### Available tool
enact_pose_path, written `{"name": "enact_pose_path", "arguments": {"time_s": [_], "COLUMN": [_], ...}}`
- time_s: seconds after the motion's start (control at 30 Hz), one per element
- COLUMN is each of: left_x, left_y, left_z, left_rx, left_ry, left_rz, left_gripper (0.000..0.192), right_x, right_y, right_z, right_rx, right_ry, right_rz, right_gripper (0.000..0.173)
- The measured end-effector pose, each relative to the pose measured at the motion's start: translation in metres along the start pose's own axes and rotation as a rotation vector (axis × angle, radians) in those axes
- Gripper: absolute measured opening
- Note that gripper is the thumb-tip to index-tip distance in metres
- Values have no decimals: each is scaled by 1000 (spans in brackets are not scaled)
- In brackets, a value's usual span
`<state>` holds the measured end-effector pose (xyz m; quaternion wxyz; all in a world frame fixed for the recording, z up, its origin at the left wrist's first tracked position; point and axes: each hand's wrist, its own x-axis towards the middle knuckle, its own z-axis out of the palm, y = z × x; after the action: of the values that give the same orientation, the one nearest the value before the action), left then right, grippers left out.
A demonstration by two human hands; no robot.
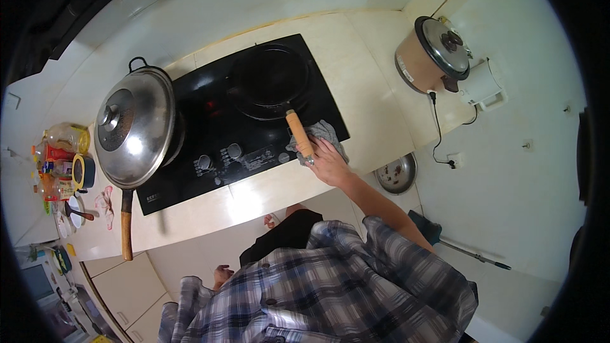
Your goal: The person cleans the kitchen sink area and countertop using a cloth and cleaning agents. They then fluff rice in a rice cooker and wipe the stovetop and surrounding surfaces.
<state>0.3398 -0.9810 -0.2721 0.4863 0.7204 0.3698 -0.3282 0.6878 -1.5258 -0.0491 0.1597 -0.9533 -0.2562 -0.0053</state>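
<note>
My right hand presses a crumpled grey cloth against the front right corner of the black glass cooktop. Its fingers lie on the cloth, beside and partly behind the wooden handle of a dark frying pan. That pan sits on the right cooking zone, its handle pointing toward me. Low beside my body hangs my left hand, with nothing seen in it and the fingers slightly apart. A wok under a domed steel lid stands on the left zone, its wooden handle jutting past the counter's front edge.
A rice cooker and a white kettle stand at the right, with a black cord running to a wall socket. Bottles, a pink bag and white bowls line the left. Below are a metal basin and a dustpan.
</note>
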Motion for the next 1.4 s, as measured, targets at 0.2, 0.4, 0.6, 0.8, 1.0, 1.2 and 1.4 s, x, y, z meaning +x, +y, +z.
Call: {"name": "enact_pose_path", "arguments": {"time_s": [0.2,0.4,0.6,0.8,1.0,1.2,1.4], "left_x": [-7,-42,-67,-111,-144,-131,-126], "left_y": [2,7,32,29,11,12,7], "left_z": [23,105,175,216,240,265,285], "left_rx": [-74,334,44,-67,-116,-193,-282], "left_ry": [-7,41,2,75,108,126,146], "left_rz": [111,184,-125,-203,-240,-212,-181], "left_gripper": [28,35,33,33,33,34,35], "right_x": [-41,19,164,262,307,209,182], "right_y": [63,193,322,418,307,253,210], "right_z": [-8,-22,-32,-49,-3,-40,-33], "right_rx": [-120,-151,-185,-98,99,616,246], "right_ry": [242,369,227,431,621,219,-29], "right_rz": [617,685,586,876,78,-75,-261], "right_gripper": [60,73,73,46,25,36,50]}}
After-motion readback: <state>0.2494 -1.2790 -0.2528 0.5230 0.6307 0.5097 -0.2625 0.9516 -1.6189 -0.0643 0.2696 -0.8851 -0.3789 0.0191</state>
